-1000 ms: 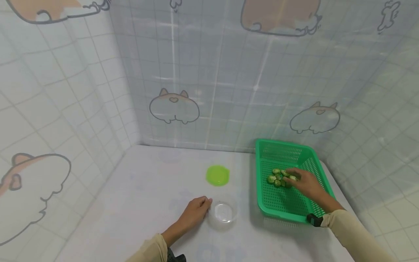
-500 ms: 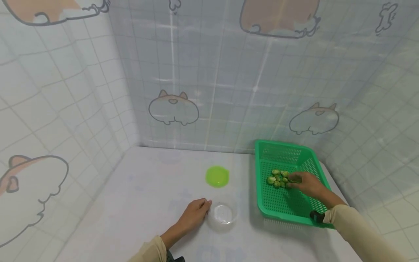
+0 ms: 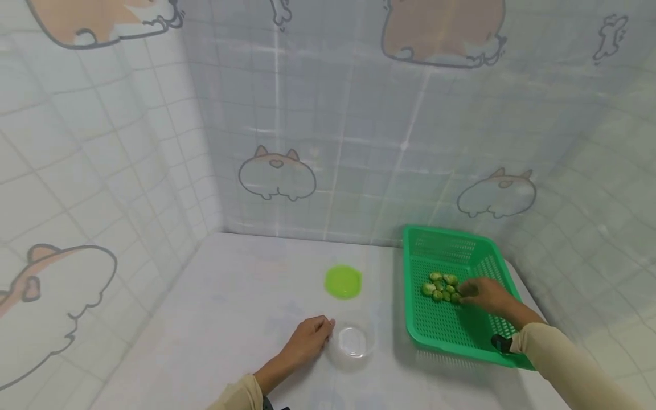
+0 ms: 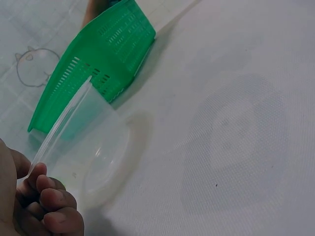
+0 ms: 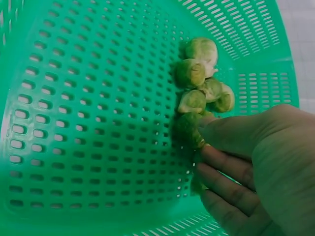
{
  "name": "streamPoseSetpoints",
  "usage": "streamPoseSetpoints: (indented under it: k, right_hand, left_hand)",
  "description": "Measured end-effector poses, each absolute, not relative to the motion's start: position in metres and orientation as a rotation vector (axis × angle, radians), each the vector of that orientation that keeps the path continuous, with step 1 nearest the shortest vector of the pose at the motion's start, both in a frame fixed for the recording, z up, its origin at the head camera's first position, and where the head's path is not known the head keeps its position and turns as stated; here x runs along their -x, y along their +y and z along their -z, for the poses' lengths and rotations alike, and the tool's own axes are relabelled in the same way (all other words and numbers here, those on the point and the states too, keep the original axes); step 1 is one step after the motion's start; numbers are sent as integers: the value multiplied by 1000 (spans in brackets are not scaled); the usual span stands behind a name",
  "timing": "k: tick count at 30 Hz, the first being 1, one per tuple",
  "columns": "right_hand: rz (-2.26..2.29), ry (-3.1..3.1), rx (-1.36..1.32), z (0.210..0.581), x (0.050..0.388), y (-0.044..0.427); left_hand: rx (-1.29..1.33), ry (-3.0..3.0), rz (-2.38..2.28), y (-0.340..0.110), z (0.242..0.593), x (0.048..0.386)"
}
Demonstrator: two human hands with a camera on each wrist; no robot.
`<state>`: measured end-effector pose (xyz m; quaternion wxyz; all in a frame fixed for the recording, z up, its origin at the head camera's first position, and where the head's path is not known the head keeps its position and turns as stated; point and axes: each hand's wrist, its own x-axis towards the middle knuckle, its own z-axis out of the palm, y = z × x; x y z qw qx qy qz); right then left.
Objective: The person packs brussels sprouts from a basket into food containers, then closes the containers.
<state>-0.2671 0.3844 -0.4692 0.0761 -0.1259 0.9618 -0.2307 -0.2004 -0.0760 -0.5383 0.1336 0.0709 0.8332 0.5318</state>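
Several green Brussels sprouts [image 3: 428, 289] lie clustered in a green perforated basket [image 3: 408, 285] on the right. My right hand [image 3: 487, 295] reaches over the basket's right side, at the cluster's right edge. In the right wrist view, its thumb and index finger pinch a sprout [image 5: 187, 131], partly hidden by the thumb. Another sprout shows partly beneath the fingers. My left hand [image 3: 307, 340] rests by a clear plastic bowl [image 3: 352, 341] and holds its rim between thumb and index finger, the other fingers curled. Through the clear wall in the head view, no contents show.
Behind the bowl, a bright green round lid [image 3: 343, 282] lies flat on the white table [image 3: 246, 302]. A patterned sheet [image 3: 353, 188] with corgi drawings encloses the table at the back and both sides.
My right hand has shifted from over the sprouts to the cluster's right edge. My left hand stays at the bowl's rim. The head view has tilted slightly.
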Motion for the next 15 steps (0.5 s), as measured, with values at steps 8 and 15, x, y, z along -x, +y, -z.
streamPoseSetpoints:
  k: [8, 15]
  right_hand:
    - [669, 2892, 349, 475, 266, 385]
    - [647, 2901, 403, 474, 267, 381]
  left_hand:
    - [-198, 2374, -1573, -75, 538, 198]
    - [-196, 2351, -1595, -74, 538, 198]
